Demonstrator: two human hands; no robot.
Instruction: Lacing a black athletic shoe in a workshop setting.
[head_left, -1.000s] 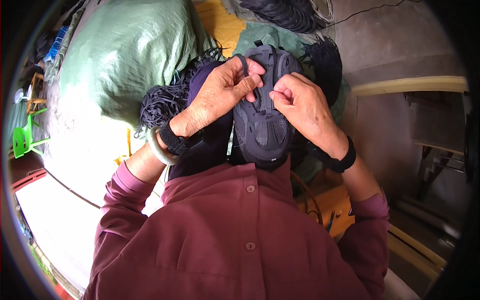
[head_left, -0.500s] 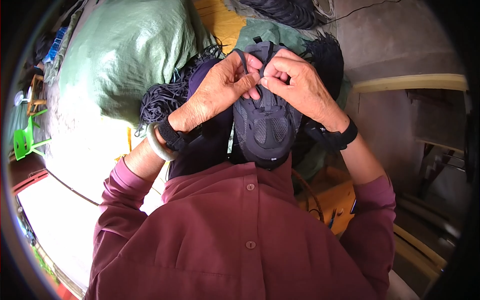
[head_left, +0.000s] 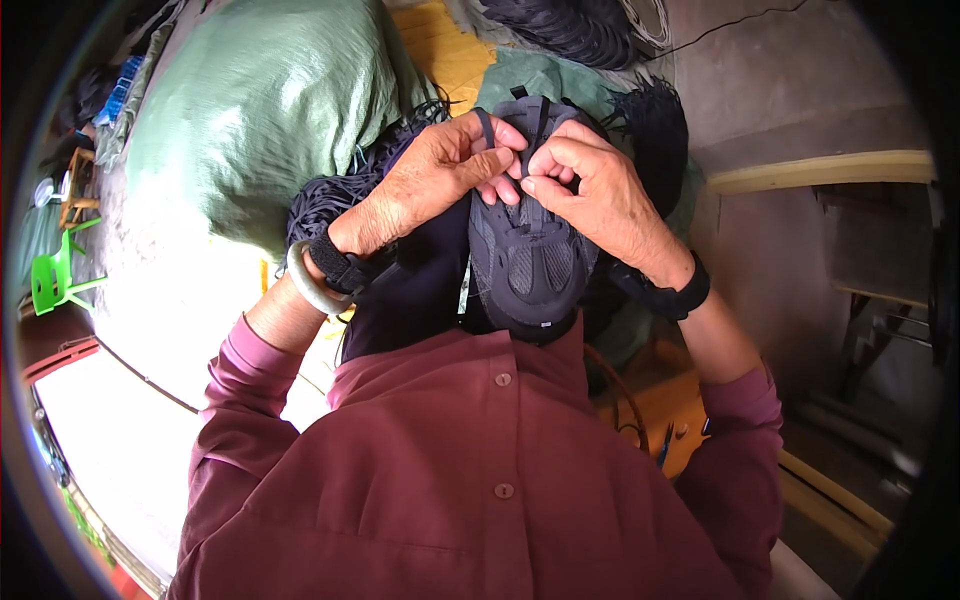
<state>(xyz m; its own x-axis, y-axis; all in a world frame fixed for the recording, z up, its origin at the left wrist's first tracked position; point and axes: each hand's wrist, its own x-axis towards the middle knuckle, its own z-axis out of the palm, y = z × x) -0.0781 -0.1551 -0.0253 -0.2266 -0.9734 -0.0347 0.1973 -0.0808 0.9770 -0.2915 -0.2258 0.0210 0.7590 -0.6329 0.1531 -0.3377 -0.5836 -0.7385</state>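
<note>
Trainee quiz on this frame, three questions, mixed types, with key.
1. True or false: the toe of the dark shoe points toward the maroon shirt.
2. A dark lace crosses a finger of which hand, the one nearer the large green sack?
a) right
b) left
3. Fill in: the plastic chair near the picture's left edge is coloured ____.

Key
1. True.
2. b: it lies across a finger of the left hand.
3. Green.
</note>
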